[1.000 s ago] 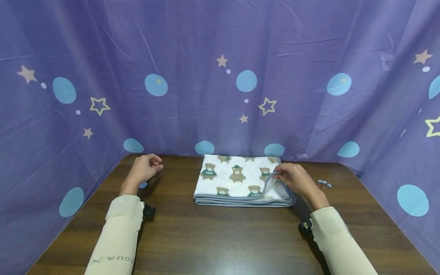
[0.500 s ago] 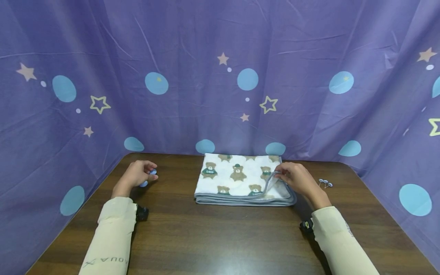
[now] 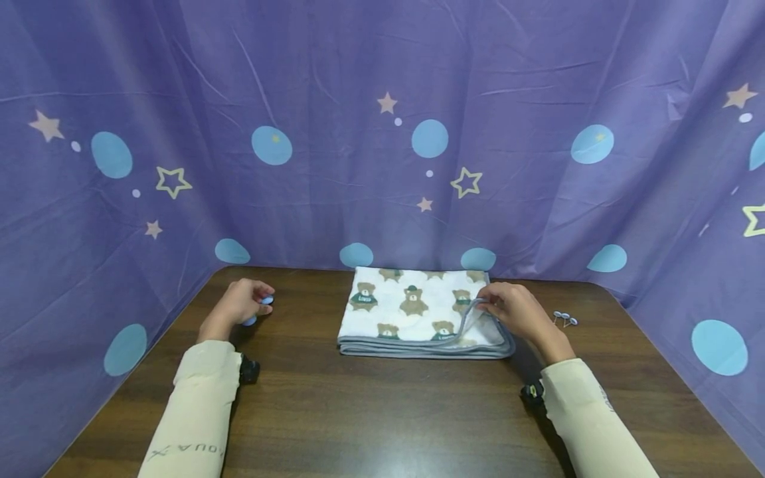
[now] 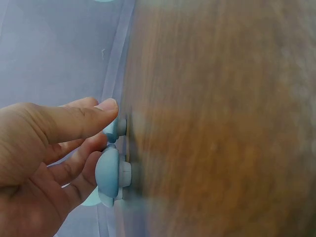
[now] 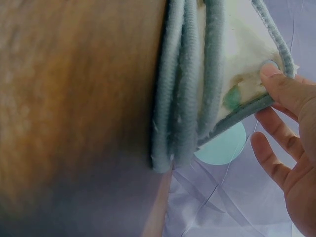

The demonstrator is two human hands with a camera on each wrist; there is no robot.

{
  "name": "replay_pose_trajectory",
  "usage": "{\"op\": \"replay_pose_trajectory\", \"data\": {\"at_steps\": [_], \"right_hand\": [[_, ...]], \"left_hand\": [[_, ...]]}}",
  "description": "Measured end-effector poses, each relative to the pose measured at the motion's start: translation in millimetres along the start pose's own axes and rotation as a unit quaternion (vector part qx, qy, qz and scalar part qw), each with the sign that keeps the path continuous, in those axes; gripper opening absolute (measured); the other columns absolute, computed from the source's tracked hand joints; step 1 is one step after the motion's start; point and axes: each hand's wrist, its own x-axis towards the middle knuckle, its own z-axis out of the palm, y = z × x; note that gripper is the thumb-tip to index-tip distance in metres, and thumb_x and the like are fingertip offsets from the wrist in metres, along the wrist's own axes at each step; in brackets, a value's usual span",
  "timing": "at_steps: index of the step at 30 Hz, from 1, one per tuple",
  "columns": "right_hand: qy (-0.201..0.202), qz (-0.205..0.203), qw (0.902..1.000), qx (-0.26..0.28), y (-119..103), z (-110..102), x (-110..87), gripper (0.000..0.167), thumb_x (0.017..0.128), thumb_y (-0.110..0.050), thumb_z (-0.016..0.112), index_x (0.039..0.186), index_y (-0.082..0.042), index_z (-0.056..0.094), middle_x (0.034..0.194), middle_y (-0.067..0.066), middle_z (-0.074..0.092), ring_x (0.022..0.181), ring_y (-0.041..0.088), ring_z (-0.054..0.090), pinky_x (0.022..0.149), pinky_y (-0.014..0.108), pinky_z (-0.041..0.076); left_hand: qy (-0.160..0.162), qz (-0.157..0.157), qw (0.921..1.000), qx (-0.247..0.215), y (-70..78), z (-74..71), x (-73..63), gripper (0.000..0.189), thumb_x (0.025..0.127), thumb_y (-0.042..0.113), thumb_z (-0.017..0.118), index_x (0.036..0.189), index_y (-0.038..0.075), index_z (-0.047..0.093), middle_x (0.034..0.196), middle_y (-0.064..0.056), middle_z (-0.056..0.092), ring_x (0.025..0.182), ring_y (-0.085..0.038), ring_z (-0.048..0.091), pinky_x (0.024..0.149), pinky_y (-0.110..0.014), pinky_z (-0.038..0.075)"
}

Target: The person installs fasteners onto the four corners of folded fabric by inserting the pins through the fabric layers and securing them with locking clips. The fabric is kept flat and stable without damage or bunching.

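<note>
A folded white blanket with brown bears and grey-blue edging lies at the back middle of the table. My right hand pinches its raised right corner between thumb and fingers; the blanket's lifted edge slants up from the folded layers in the right wrist view. At the table's left side, my left hand has thumb and fingers around a small light-blue mushroom-shaped piece, low at the tabletop. A similar light-blue piece sits beside the fingers, its flat grey-white end toward the table.
Several pins with light-blue heads lie on the brown wooden table to the right of my right hand. A purple curtain with stars and blue dots encloses the back and both sides.
My left hand has come down and left to the light-blue pieces, its fingers closing around one. The right hand stays at the blanket corner.
</note>
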Motion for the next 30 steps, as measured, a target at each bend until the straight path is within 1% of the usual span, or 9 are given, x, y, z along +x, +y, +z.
{"op": "replay_pose_trajectory", "data": {"at_steps": [4, 6, 9, 14, 18, 21, 24, 27, 30], "right_hand": [[-0.002, 0.002, 1.0, 0.001, -1, 1, 0.3, 0.021, 0.077, -0.001, 0.087, 0.087, -0.013, 0.074, 0.076, -0.008, 0.066, 0.069, 0.007, 0.059, 0.063, 0.035, 0.051], [-0.003, 0.002, 1.0, 0.001, -1, 1, 0.4, 0.021, 0.077, -0.001, 0.087, 0.088, -0.013, 0.074, 0.075, -0.009, 0.066, 0.069, 0.007, 0.059, 0.063, 0.035, 0.051], [-0.005, 0.005, 1.0, 0.002, -1, 2, 0.7, 0.02, 0.078, -0.001, 0.087, 0.088, -0.013, 0.074, 0.075, -0.009, 0.065, 0.068, 0.007, 0.058, 0.062, 0.035, 0.051], [-0.008, 0.008, 0.9999, 0.003, 0, 2, 0.9, 0.02, 0.078, -0.002, 0.087, 0.088, -0.014, 0.074, 0.075, -0.01, 0.065, 0.068, 0.007, 0.058, 0.062, 0.035, 0.051], [-0.008, 0.011, 0.9999, 0.002, 0, 1, 1.2, 0.021, 0.078, -0.003, 0.087, 0.088, -0.015, 0.074, 0.076, -0.01, 0.066, 0.069, 0.007, 0.06, 0.062, 0.035, 0.052], [-0.012, 0.012, 0.9999, 0.001, 0, 0, 1.9, 0.019, 0.08, -0.004, 0.087, 0.089, -0.015, 0.074, 0.077, -0.009, 0.066, 0.07, 0.007, 0.06, 0.064, 0.035, 0.052], [-0.013, 0.014, 0.9998, 0.0, 0, -2, 0.9, 0.018, 0.08, -0.004, 0.087, 0.089, -0.015, 0.074, 0.077, -0.009, 0.067, 0.07, 0.007, 0.061, 0.063, 0.035, 0.052], [-0.01, 0.015, 0.9998, -0.003, 0, -4, -1.2, 0.019, 0.079, -0.003, 0.087, 0.089, -0.015, 0.074, 0.078, -0.009, 0.068, 0.07, 0.007, 0.062, 0.062, 0.034, 0.053], [-0.008, 0.013, 0.9999, -0.006, 0, -6, -2.2, 0.019, 0.08, -0.003, 0.086, 0.089, -0.014, 0.074, 0.078, -0.009, 0.068, 0.07, 0.007, 0.062, 0.062, 0.034, 0.053]], "left_hand": [[0.008, 0.002, 0.9999, 0.011, -1.2, 1.0, 0.2, 0.038, 0.086, 0.002, 0.079, 0.12, -0.01, 0.067, 0.104, -0.023, 0.07, 0.097, -0.038, 0.066, 0.088, -0.052, 0.053], [0.009, -0.002, 0.9999, 0.014, -1.9, 1.6, 0.3, 0.038, 0.087, 0.001, 0.077, 0.121, -0.01, 0.066, 0.105, -0.025, 0.07, 0.099, -0.04, 0.066, 0.089, -0.053, 0.053], [0.0, -0.013, 0.9998, 0.016, -1.6, 1.9, 0.0, 0.037, 0.089, 0.002, 0.076, 0.122, -0.012, 0.065, 0.108, -0.027, 0.071, 0.102, -0.042, 0.067, 0.09, -0.053, 0.053], [-0.017, -0.029, 0.9993, 0.017, -0.7, 1.0, 0.0, 0.034, 0.089, -0.001, 0.074, 0.12, -0.011, 0.067, 0.109, -0.026, 0.071, 0.103, -0.041, 0.067, 0.091, -0.052, 0.054], [-0.023, -0.023, 0.9989, 0.033, 1.0, 0.0, 1.5, 0.034, 0.085, -0.004, 0.075, 0.118, -0.01, 0.068, 0.108, -0.024, 0.072, 0.102, -0.039, 0.068, 0.091, -0.051, 0.054], [-0.023, -0.01, 0.9985, 0.049, 2.4, 0.4, 2.6, 0.032, 0.084, -0.005, 0.076, 0.115, -0.01, 0.069, 0.105, -0.024, 0.072, 0.101, -0.039, 0.068, 0.09, -0.051, 0.054], [-0.027, -0.007, 0.9983, 0.051, 3.7, 2.7, 4.6, 0.025, 0.089, -0.002, 0.073, 0.113, -0.009, 0.07, 0.104, -0.023, 0.072, 0.102, -0.04, 0.067, 0.092, -0.052, 0.053], [-0.029, -0.004, 0.9979, 0.057, 5.6, 5.2, 7.2, 0.019, 0.096, 0.001, 0.066, 0.112, -0.007, 0.071, 0.106, -0.023, 0.073, 0.107, -0.042, 0.066, 0.095, -0.054, 0.052], [-0.026, -0.006, 0.9971, 0.071, 8.2, 5.8, 8.3, 0.018, 0.098, 0.0, 0.06, 0.11, -0.006, 0.073, 0.109, -0.022, 0.073, 0.113, -0.045, 0.063, 0.099, -0.056, 0.05]]}}
